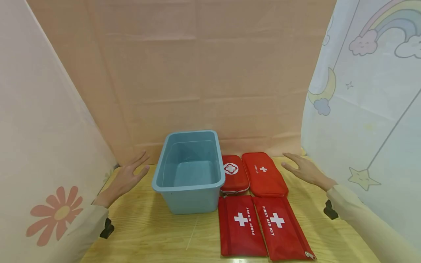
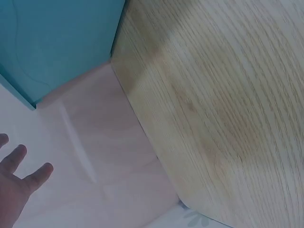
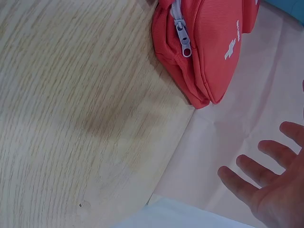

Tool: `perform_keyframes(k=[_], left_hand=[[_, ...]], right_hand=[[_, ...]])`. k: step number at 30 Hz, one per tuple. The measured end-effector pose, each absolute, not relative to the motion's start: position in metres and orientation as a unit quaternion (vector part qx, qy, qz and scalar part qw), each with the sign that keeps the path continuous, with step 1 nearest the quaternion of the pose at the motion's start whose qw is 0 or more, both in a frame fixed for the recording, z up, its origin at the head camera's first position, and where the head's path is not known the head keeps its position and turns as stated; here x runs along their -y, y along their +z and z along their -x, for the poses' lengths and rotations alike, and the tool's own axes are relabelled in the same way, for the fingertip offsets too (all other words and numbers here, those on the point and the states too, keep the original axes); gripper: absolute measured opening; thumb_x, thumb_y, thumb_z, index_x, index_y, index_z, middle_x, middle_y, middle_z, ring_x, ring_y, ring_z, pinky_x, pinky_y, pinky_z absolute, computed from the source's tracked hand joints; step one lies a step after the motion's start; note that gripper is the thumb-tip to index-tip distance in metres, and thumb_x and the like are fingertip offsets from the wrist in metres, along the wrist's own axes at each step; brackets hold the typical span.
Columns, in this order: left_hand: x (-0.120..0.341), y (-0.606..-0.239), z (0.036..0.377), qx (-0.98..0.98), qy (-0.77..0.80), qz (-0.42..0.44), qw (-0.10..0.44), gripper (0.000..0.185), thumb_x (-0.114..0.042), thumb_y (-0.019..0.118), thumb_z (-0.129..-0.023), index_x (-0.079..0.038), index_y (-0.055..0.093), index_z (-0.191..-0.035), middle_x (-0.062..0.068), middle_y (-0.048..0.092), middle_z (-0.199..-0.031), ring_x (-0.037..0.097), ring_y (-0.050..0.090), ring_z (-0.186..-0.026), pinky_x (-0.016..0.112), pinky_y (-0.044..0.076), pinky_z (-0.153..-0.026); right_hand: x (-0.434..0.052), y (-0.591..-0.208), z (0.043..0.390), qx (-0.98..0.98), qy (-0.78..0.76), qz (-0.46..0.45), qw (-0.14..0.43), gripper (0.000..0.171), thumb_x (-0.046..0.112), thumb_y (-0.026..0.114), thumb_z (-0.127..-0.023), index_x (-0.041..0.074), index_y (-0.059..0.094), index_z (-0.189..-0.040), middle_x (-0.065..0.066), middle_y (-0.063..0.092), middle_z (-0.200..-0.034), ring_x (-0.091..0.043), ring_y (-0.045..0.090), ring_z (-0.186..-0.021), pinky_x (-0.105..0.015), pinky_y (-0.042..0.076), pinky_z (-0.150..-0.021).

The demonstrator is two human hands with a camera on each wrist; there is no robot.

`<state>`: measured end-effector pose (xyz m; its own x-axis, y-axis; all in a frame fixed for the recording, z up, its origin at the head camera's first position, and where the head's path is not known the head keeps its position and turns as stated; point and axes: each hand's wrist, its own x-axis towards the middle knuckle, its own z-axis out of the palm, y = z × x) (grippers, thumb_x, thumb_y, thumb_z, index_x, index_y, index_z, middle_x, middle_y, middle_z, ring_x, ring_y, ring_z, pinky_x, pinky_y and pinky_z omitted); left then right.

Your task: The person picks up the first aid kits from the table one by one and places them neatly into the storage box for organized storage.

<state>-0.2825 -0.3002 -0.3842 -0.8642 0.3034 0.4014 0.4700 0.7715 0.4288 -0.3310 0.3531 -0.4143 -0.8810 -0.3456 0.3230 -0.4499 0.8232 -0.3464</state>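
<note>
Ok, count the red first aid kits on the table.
4. Hard case beside the blue bin; soft pouch to its right; two flat pouches in front, left and right. None visibly hidden.

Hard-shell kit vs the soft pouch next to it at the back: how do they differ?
The hard-shell kit is shorter, glossy and rounded, with a white circled cross emblem; the soft pouch is longer, matte fabric, with a small plain cross and tiny text. The kit sits against the blue bin; the pouch lies nearer the right hand. Both are red and lie flat, untouched.
</note>
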Motion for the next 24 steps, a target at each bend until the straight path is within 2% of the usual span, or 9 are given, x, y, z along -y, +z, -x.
perform_keyframes(k=[8, 15, 24], left_hand=[[0.298, -0.383, 0.283, 0.928, -0.261, 0.212, 0.162, 0.056, -0.034, 0.051, -0.104, -0.011, 0.039, -0.153, 0.012, 0.024, -0.161, 0.049, 0.027, -0.141, 0.074, 0.027, -0.102], [0.297, -0.382, 0.285, 0.928, -0.256, 0.213, 0.166, 0.057, -0.036, 0.051, -0.104, -0.011, 0.039, -0.153, 0.013, 0.026, -0.161, 0.048, 0.028, -0.140, 0.072, 0.028, -0.103], [0.297, -0.382, 0.285, 0.923, -0.274, 0.220, 0.159, 0.054, -0.033, 0.054, -0.102, -0.010, 0.044, -0.150, 0.013, 0.030, -0.159, 0.044, 0.027, -0.143, 0.072, 0.026, -0.104]], right_hand=[[-0.350, -0.413, 0.330, 0.950, 0.215, -0.202, 0.100, 0.064, 0.041, 0.056, -0.101, -0.001, 0.043, -0.147, -0.028, 0.044, -0.146, -0.050, 0.044, -0.129, -0.069, 0.034, -0.100], [-0.346, -0.411, 0.332, 0.951, 0.210, -0.204, 0.095, 0.062, 0.036, 0.058, -0.100, -0.001, 0.043, -0.147, -0.028, 0.044, -0.146, -0.049, 0.044, -0.130, -0.069, 0.034, -0.101], [-0.339, -0.414, 0.333, 0.951, 0.212, -0.204, 0.090, 0.064, 0.042, 0.056, -0.100, 0.001, 0.044, -0.148, -0.025, 0.048, -0.144, -0.047, 0.049, -0.126, -0.067, 0.037, -0.099]])
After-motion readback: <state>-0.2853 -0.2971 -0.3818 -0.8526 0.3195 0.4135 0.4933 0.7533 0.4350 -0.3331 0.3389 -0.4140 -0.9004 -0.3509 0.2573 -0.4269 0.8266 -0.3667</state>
